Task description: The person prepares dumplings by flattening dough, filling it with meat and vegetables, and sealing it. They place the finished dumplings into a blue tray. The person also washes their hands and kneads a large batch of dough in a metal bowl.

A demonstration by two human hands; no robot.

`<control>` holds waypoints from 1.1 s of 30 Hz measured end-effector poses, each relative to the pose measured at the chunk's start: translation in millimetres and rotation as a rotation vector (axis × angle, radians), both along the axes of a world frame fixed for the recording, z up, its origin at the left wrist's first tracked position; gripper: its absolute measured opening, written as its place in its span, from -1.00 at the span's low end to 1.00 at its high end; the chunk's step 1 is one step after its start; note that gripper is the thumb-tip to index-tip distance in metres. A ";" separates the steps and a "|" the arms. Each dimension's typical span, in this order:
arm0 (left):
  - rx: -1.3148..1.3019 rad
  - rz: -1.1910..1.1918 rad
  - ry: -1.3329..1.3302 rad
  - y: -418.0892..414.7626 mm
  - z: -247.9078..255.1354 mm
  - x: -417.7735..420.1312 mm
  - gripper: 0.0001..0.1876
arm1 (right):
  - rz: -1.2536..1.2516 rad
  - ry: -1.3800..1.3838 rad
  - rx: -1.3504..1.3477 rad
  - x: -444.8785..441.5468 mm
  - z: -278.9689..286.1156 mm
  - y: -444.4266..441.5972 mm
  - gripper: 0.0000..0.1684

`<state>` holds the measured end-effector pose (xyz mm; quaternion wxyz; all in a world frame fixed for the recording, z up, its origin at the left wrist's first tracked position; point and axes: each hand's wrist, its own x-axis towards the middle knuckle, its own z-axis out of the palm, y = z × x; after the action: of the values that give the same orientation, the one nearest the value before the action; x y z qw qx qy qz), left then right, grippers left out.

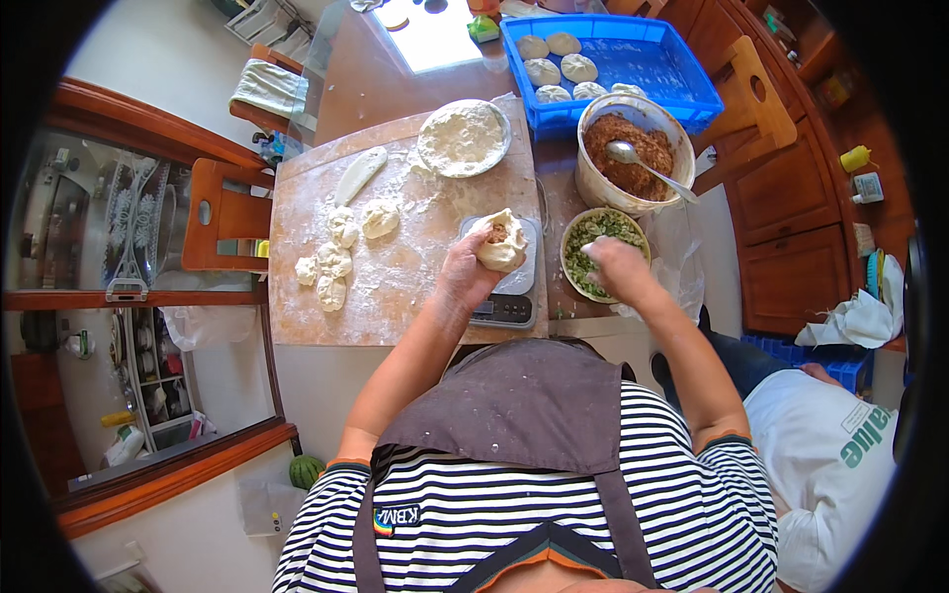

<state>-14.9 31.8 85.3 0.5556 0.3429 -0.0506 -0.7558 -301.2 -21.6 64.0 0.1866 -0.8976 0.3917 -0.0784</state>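
My left hand [468, 274] cups a dough wrapper [502, 252] with brown filling in it, above a digital kitchen scale [521, 276]. Over a bowl of chopped green vegetables [602, 224] is my right hand [617, 268]; its fingers are bent around a small white thing, perhaps a spoon handle or scoop, mostly hidden. A metal spoon [624, 153] rests in a white tub of brown filling [636, 167]. Several dough pieces [334, 259] and a long dough strip [361, 176] lie on the floured wooden board [415, 274], along with a bowl of flour [464, 138].
A blue plastic crate [697, 93] with several pleated buns [578, 67] stands beyond the tub. Wooden chairs [222, 215] stand left of the board and beside the crate. A person in a white shirt [819, 474] is close on the right. Clear plastic film [678, 259] lies beside the vegetable bowl.
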 end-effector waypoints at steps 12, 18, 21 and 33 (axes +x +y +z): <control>0.030 -0.146 -0.097 -10.2 -7.2 -35.7 -0.51 | -0.276 -0.353 0.264 -2.6 -6.3 -9.5 -0.82; -0.248 -0.289 0.056 -19.6 -16.2 -55.7 -0.45 | -0.111 -0.394 -0.027 41.3 77.1 3.7 -0.81; -0.289 -0.343 0.126 -22.9 -8.9 -60.7 -0.42 | -0.119 -0.295 -0.124 51.4 67.4 8.1 -0.76; -0.144 -0.266 0.169 -10.7 4.6 -47.9 -0.54 | -0.369 -0.427 0.006 38.0 77.8 40.6 -0.36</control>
<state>-62.7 21.1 89.9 0.4762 0.2278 -0.1027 -0.8431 -263.3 19.0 141.8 0.2501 -0.7738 0.5005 -0.2971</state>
